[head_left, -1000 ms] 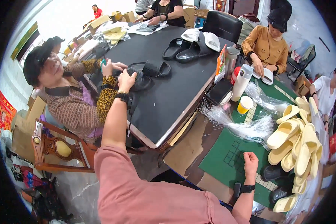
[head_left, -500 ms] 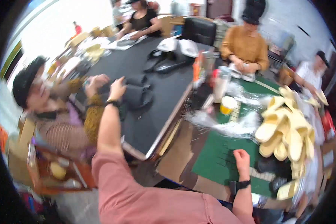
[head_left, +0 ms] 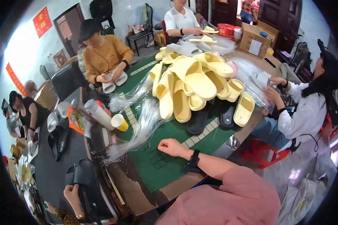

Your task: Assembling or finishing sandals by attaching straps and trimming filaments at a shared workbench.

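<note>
My right hand (head_left: 172, 147) is a closed fist resting on the green mat (head_left: 165, 174), with a black band on its wrist and nothing visible in it. Just left of it lies a bundle of clear plastic bags (head_left: 139, 129). Beyond the hand rises a big pile of pale yellow slippers (head_left: 191, 80), with black slippers (head_left: 197, 122) at its foot. My left hand is out of view. At the lower left, a co-worker's hand (head_left: 72, 193) with a patterned sleeve rests on a pair of black slippers (head_left: 85, 179) on the black table (head_left: 50, 168).
A yellow cup (head_left: 120, 122) and a white bottle (head_left: 97, 111) stand at the mat's left edge. Seated around the tables are a person in an ochre top (head_left: 103, 56), a person in white (head_left: 308, 108) on a red stool, and others. A cardboard box (head_left: 255, 39) is behind.
The view has swung to the right, from the black table to the green mat and yellow pile. My left arm, which reached to the black slippers, has left the picture. My right fist stays on the mat.
</note>
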Demonstrator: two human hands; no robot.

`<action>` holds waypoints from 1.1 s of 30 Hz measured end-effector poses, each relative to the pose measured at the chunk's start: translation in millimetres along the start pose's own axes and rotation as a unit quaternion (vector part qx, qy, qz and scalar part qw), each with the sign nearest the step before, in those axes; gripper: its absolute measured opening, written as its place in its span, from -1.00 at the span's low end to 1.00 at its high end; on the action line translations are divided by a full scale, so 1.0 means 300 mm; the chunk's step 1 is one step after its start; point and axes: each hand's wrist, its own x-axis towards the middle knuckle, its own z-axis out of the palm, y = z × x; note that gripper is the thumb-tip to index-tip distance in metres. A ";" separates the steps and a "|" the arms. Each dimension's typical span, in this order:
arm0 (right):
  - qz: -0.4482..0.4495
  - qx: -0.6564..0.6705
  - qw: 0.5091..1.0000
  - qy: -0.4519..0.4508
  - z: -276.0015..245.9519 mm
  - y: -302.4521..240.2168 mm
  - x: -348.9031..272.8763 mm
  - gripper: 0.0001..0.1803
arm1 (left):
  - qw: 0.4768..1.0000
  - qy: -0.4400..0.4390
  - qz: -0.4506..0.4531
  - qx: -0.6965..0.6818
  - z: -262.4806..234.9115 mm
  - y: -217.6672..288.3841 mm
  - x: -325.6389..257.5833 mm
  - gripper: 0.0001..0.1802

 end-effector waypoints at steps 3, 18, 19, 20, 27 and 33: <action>0.002 0.005 1.000 -0.005 -0.009 0.011 0.004 -0.74 | 0.999 -0.006 0.030 0.015 0.091 0.233 -0.104 -0.78; 0.132 0.231 0.957 0.119 -0.162 0.024 -0.112 -0.75 | 0.958 -0.257 -0.056 -0.112 0.533 0.633 -0.448 -0.75; 0.078 0.215 0.963 0.145 -0.163 0.062 -0.129 -0.75 | 0.956 -0.263 -0.048 -0.122 0.553 0.639 -0.471 -0.77; 0.025 0.199 0.966 0.163 -0.165 0.063 -0.146 -0.76 | 0.954 -0.265 -0.049 -0.130 0.569 0.645 -0.494 -0.80; 0.120 0.070 0.987 0.078 -0.213 -0.037 -0.331 -0.64 | 0.986 -0.130 0.104 0.014 0.605 0.472 -0.483 -0.58; 0.106 -0.038 0.994 0.006 -0.119 -0.131 -0.326 -0.15 | 0.972 -0.234 -0.002 -0.017 0.589 0.471 -0.575 -0.46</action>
